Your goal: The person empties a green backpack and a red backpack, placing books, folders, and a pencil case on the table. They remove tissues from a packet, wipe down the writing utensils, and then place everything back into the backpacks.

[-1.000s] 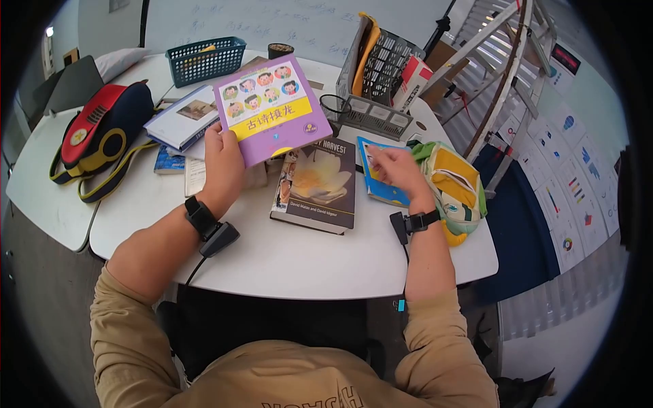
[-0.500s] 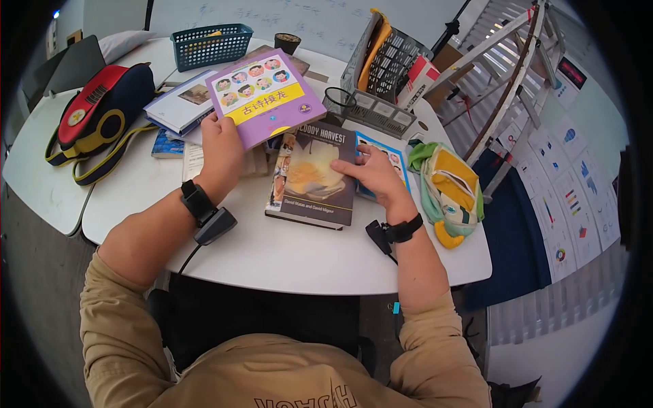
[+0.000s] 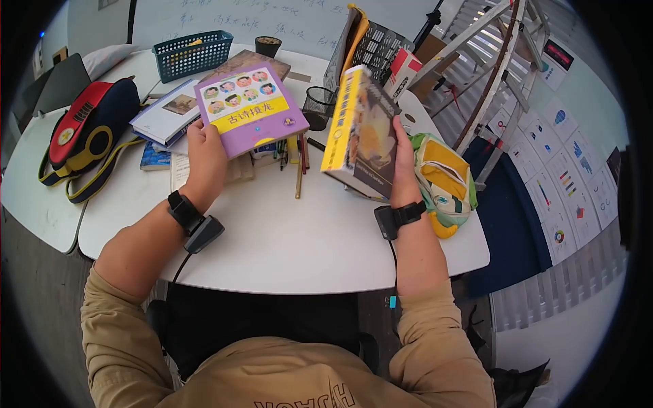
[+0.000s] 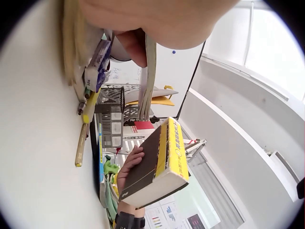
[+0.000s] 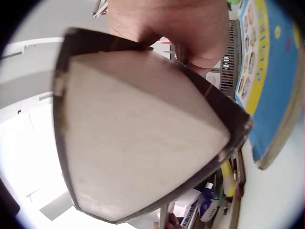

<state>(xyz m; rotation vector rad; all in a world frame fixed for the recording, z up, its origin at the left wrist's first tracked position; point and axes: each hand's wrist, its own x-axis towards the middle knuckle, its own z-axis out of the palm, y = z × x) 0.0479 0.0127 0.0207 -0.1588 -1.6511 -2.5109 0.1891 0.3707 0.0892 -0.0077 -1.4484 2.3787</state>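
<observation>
The left hand (image 3: 206, 158) pinches the lower left edge of a thin purple book (image 3: 248, 136), cover up, above other books and pens. In the right hand (image 3: 404, 163) is a thick dark book (image 3: 373, 132), lifted and tilted so its yellow spine faces left. The left wrist view shows the right hand's fingers (image 4: 133, 161) on the dark cover. Up close in the right wrist view are the page edges of the dark book (image 5: 143, 138), with a blue book (image 5: 276, 71) beside it.
A white-and-blue book (image 3: 170, 112) and others lie at the left, near a red-and-navy bag (image 3: 92, 139). Pens (image 3: 299, 170) lie mid-table. Behind stand a teal basket (image 3: 194, 58) and a mesh cup (image 3: 318, 109). A green-yellow pouch (image 3: 445, 180) sits at the right.
The right hand has moved from the blue book to the dark book, gripped it and raised it off the table, uncovering pens. The left hand still holds the purple book, slightly lower and further left.
</observation>
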